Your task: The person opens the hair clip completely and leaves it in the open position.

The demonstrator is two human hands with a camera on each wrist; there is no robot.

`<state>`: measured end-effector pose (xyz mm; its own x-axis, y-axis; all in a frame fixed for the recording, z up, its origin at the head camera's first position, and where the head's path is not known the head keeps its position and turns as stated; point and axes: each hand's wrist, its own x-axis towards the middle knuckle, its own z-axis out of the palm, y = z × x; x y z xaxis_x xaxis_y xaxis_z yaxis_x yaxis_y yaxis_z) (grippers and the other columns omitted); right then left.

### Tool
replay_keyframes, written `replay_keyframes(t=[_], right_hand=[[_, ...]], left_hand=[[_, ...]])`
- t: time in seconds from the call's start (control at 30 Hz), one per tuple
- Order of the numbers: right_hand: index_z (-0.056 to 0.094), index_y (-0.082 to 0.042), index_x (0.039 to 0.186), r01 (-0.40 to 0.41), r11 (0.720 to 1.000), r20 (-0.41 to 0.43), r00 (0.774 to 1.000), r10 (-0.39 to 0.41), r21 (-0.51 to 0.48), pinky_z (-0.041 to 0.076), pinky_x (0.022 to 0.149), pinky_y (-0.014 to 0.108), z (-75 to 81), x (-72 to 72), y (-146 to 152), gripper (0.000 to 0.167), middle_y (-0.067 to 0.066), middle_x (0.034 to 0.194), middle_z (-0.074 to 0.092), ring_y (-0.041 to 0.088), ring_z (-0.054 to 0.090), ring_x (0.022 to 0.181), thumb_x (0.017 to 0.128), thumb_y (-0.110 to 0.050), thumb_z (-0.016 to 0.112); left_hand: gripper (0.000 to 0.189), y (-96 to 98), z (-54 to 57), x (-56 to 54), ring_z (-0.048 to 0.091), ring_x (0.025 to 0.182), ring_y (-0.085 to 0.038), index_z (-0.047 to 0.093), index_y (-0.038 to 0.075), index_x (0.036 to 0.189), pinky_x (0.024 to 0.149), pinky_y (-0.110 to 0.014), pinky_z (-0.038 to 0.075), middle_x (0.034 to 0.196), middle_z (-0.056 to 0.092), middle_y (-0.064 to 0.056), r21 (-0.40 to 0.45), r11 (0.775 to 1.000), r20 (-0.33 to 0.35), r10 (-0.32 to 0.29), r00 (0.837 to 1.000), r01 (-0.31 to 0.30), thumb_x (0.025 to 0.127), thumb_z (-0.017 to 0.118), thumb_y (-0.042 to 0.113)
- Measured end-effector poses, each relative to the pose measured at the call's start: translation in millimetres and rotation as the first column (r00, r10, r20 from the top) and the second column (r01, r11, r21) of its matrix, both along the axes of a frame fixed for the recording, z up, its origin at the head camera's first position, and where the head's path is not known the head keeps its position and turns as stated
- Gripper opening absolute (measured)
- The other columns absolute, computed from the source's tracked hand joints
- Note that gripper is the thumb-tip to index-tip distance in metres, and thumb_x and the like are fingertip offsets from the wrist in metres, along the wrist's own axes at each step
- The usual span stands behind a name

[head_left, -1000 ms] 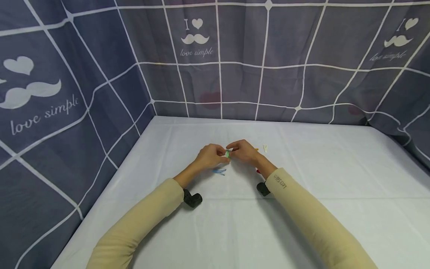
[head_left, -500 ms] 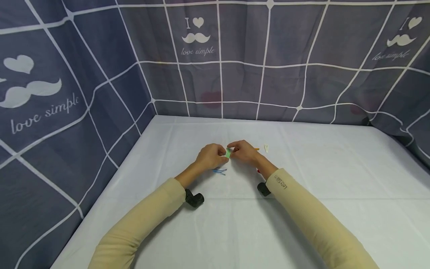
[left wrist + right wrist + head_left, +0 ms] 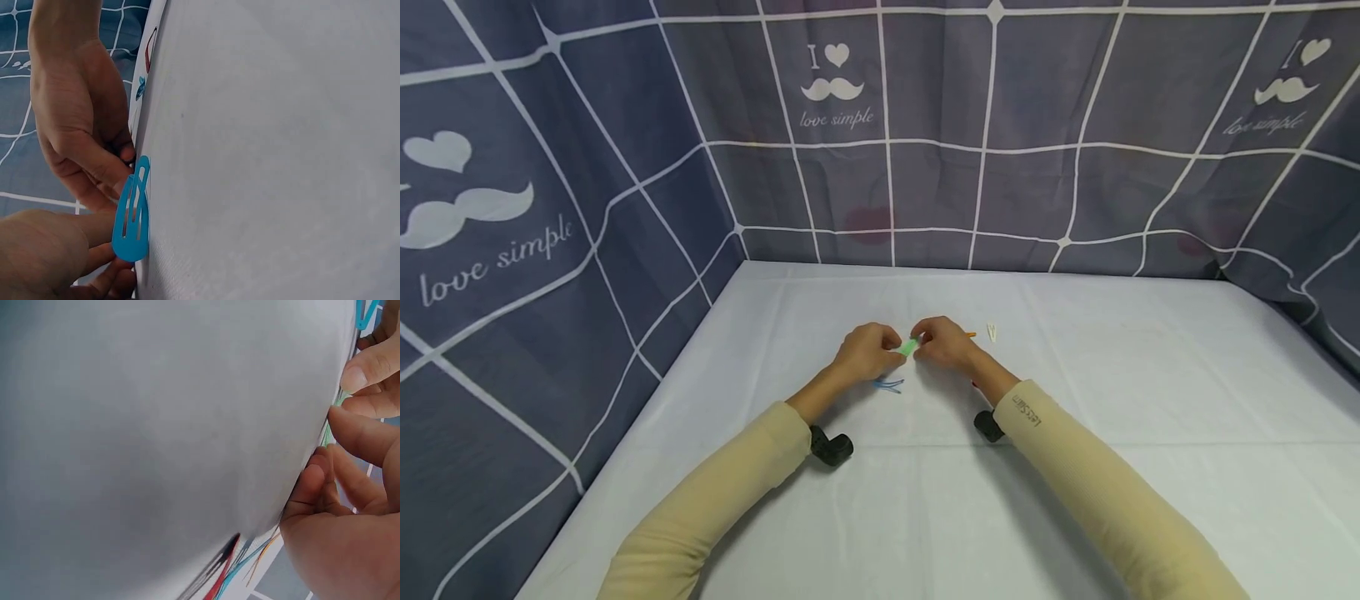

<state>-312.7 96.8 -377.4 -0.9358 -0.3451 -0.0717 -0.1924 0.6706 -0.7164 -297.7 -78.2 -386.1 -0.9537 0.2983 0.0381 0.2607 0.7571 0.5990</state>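
Note:
A green snap hair clip [image 3: 908, 347] is between my two hands above the white table. My left hand [image 3: 863, 352] pinches its near left end with thumb and fingers. My right hand [image 3: 945, 344] has curled fingers at its other end; the fingers partly cover the contact. Just in front of the left hand lies a blue snap hair clip [image 3: 889, 385], its prongs spread apart; this clip [image 3: 130, 250] looks large in the left wrist view. Only a bit of green [image 3: 342, 398] shows in the right wrist view, past the fingertips.
A cream hair clip [image 3: 992, 333] lies beyond the right hand, with an orange clip [image 3: 972, 335] partly behind that hand. A red clip [image 3: 220, 582] and another blue clip [image 3: 242, 564] lie near the right wrist. Grey checked curtains [image 3: 940, 183] surround the table's back and sides.
The green clip has turned from nearly upright to a slant, its far end leaning right. My right hand has shifted slightly right; the left hand stays about where it was.

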Motion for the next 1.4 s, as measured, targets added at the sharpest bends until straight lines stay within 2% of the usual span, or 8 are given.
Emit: replay_keyframes(t=[0.13, 0.27, 0.6, 0.8, 1.13, 1.4], right_hand=[[0.067, 0.006, 0.108, 0.050, 0.999, 0.002, 0.999, -0.050, 0.010, 0.045, 0.079, 0.034, 0.6, 4.1, 0, 0.026, 0.014, 0.097, 0.062, 0.025, 0.054, 0.088, 0.082, 0.004, 0.069], [0.068, 0.007, 0.107, 0.078, 0.997, 0.001, 0.997, -0.078, 0.019, 0.046, 0.076, 0.032, 0.8, 8.4, 0, 0.026, 0.013, 0.095, 0.062, 0.024, 0.054, 0.086, 0.081, 0.004, 0.068], [0.067, 0.009, 0.110, 0.096, 0.993, 0.027, 0.995, -0.094, -0.074, 0.045, 0.071, 0.028, 0.5, 18.0, 7, 0.029, 0.013, 0.098, 0.063, 0.021, 0.054, 0.084, 0.082, 0.003, 0.067], [0.070, 0.007, 0.100, 0.125, 0.988, 0.024, 0.992, -0.123, -0.093, 0.043, 0.068, 0.027, -0.1, 18.2, 8, 0.018, 0.010, 0.090, 0.064, 0.019, 0.053, 0.080, 0.083, 0.002, 0.068], [0.070, 0.006, 0.094, 0.118, 0.989, 0.021, 0.993, -0.117, -0.086, 0.043, 0.068, 0.028, -0.8, 18.3, 9, 0.014, 0.009, 0.085, 0.063, 0.019, 0.053, 0.078, 0.081, 0.007, 0.066], [0.071, 0.005, 0.092, 0.088, 0.994, -0.017, 0.996, -0.089, -0.064, 0.044, 0.069, 0.028, -3.4, 15.7, 9, 0.013, 0.009, 0.082, 0.065, 0.019, 0.053, 0.078, 0.081, 0.006, 0.067]], left_hand=[[0.024, -1.3, 0.0, -1.2, 0.062, 0.093, -0.019, 0.072, 0.003, 0.108, 0.082, -0.035, 0.049, 0.101, 0.069, -0.006, 0.014, 1.000, 0.005, -0.006, 1.000, 0.006, 0.088, 0.074, 0.017], [0.023, -2.0, -0.2, -2.5, 0.061, 0.092, -0.019, 0.073, 0.003, 0.107, 0.082, -0.034, 0.049, 0.100, 0.069, -0.006, 0.011, 1.000, 0.011, -0.013, 1.000, 0.013, 0.089, 0.074, 0.017], [0.021, -1.7, -0.5, -3.8, 0.061, 0.090, -0.019, 0.073, 0.004, 0.106, 0.081, -0.035, 0.049, 0.097, 0.069, -0.004, -0.015, 0.999, 0.006, -0.039, 0.999, 0.039, 0.090, 0.073, 0.017], [0.020, -1.6, -1.0, -4.1, 0.060, 0.090, -0.019, 0.073, 0.004, 0.105, 0.080, -0.035, 0.049, 0.097, 0.068, -0.005, -0.014, 0.999, 0.007, -0.041, 0.999, 0.041, 0.090, 0.073, 0.017], [0.019, -1.4, -0.2, -3.5, 0.060, 0.089, -0.019, 0.073, 0.004, 0.104, 0.080, -0.035, 0.049, 0.096, 0.068, -0.005, -0.016, 0.999, 0.004, -0.040, 0.999, 0.040, 0.090, 0.073, 0.017], [0.021, -1.8, 0.4, -2.2, 0.062, 0.092, -0.020, 0.073, 0.004, 0.105, 0.083, -0.036, 0.049, 0.098, 0.070, -0.005, -0.010, 0.999, 0.004, -0.035, 0.999, 0.035, 0.090, 0.073, 0.018]])
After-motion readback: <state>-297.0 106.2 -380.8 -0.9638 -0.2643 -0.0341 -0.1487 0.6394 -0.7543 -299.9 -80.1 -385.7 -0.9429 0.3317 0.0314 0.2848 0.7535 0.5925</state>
